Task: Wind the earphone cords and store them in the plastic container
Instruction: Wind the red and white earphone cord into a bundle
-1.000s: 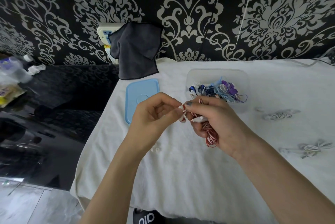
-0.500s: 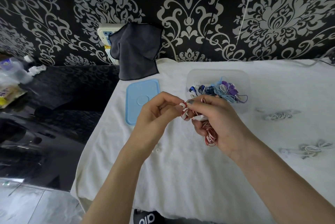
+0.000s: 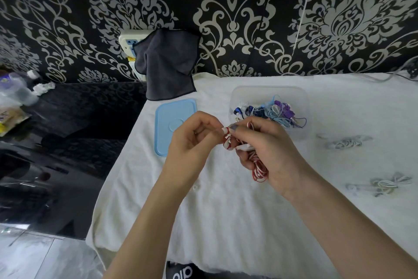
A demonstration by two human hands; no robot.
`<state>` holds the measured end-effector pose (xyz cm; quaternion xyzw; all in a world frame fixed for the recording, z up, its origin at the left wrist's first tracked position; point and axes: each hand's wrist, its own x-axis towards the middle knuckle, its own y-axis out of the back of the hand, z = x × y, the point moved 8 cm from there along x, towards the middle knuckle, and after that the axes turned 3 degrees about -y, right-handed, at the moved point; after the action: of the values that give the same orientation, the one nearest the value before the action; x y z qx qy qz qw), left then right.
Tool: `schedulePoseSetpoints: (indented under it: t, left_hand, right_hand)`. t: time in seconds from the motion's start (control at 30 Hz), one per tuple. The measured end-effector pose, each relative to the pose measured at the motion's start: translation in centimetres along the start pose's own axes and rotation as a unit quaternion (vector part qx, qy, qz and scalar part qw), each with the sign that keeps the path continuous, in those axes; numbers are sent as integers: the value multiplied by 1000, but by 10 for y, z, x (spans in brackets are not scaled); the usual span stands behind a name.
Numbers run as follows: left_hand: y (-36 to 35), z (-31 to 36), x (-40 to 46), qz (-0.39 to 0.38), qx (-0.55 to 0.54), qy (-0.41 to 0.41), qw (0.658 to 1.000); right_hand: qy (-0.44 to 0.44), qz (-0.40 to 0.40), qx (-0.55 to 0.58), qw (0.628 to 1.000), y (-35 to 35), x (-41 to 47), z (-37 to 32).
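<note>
Right hand grips the red-and-white earphone cord bundle above the white-towelled desk; left hand pinches its loose end. Risk: the pinch slips and the coil springs open before reaching the clear plastic container, just beyond.

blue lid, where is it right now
In the head view the blue lid lies flat on the white cloth, left of the clear plastic container and just below the hanging dark grey cloth.
</note>
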<state>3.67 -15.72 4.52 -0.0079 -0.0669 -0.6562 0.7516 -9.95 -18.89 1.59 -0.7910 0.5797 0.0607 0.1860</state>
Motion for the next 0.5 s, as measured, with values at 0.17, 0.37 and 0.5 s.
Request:
schedulePoseSetpoints:
  t: [0.17,0.37,0.5]
  left_hand:
    - [0,1,-1,4,0,-6,1000]
    - [-1,-11,2,-8,-81,60,995]
    - [0,-9,1,1,-63,43,997]
  right_hand:
    - [14,-1,-4,1000,1,-1,-2]
    - [24,-7,-9,1000,-1,-1,-3]
    - [21,-1,-8,1000,1,-1,-3]
